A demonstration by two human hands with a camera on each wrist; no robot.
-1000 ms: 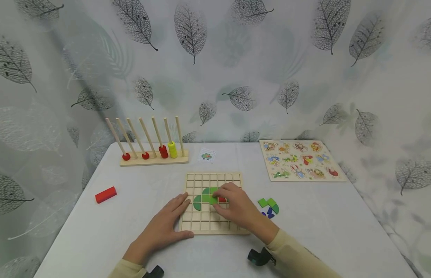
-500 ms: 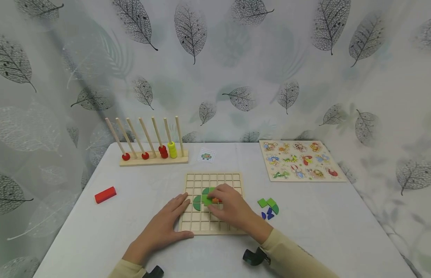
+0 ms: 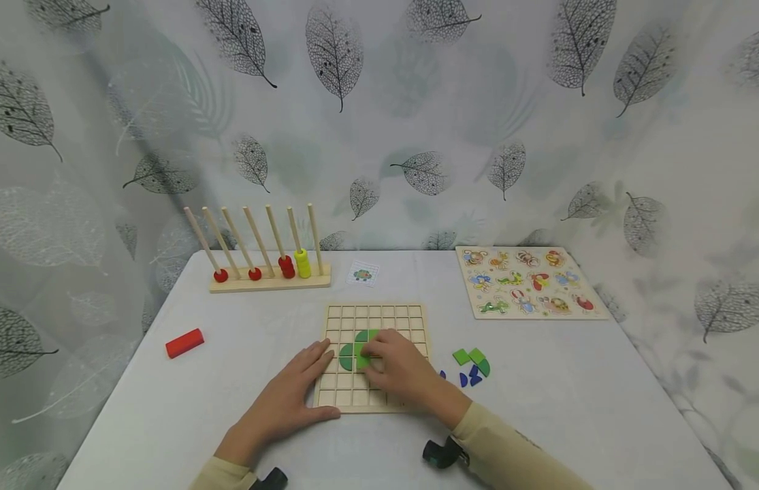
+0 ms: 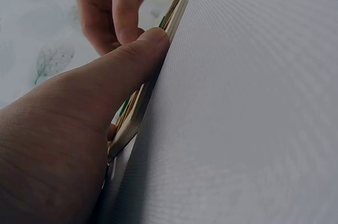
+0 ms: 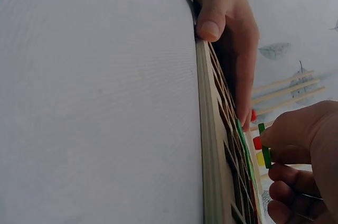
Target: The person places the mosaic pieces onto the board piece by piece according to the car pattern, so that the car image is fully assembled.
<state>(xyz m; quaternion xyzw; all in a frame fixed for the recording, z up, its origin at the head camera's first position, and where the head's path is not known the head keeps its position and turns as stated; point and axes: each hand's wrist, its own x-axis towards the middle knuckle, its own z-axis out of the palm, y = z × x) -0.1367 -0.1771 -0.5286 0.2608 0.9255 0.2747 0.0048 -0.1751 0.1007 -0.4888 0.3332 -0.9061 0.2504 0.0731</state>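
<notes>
Right wrist: right hand [image 5: 309,145], one pinched tile [image 5: 266,152] (green), left hand [image 5: 232,23], one board [image 5: 211,145]

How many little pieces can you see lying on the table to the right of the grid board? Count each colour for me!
Light green squares: 2
Dark green piece: 1
Blue pieces: 4, one partly hidden by the right hand
Total in sight: 7

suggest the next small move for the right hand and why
Probably lower the flat green tile into the pale wooden grid board, though the exact cell is unclear: the right hand pinches the tile just above the board, while the left hand rests on its left edge.
</notes>
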